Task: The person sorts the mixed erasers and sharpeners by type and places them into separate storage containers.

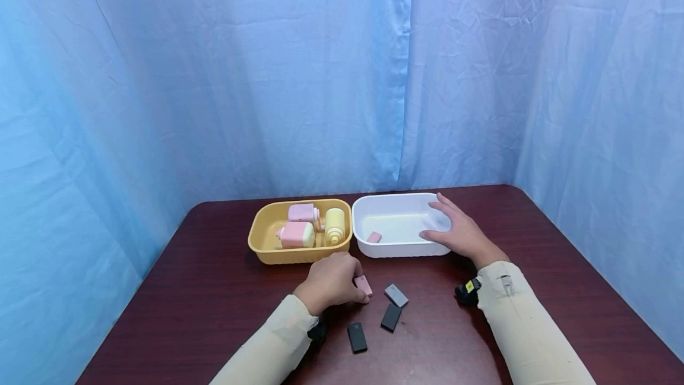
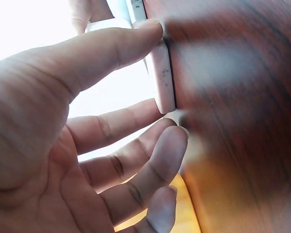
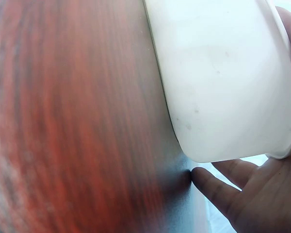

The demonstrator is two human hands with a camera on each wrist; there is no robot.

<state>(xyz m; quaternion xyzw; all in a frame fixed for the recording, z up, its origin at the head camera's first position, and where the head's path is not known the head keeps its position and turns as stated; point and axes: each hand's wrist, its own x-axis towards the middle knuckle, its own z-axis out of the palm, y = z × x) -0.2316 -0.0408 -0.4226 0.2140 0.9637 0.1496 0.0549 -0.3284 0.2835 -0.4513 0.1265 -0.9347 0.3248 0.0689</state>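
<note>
One pink block (image 1: 364, 286), lower centre: left hand (image 1: 332, 278) pinches it, presumably since it's thin; right hand (image 1: 464, 233), fingers spread, perhaps steadies white bin (image 1: 401, 250)

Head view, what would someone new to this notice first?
Probably the yellow tub, holding pink and yellow bottles, beside a white tub on the dark red table. Just in front, the left hand pinches a pink block, while the right hand is spread at the white tub's right end. Blue curtains fill the background.

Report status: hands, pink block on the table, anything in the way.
Left hand pinching pink block on table. Right hand at right end of white bin. Gray block close by, not touching pink one.
</note>
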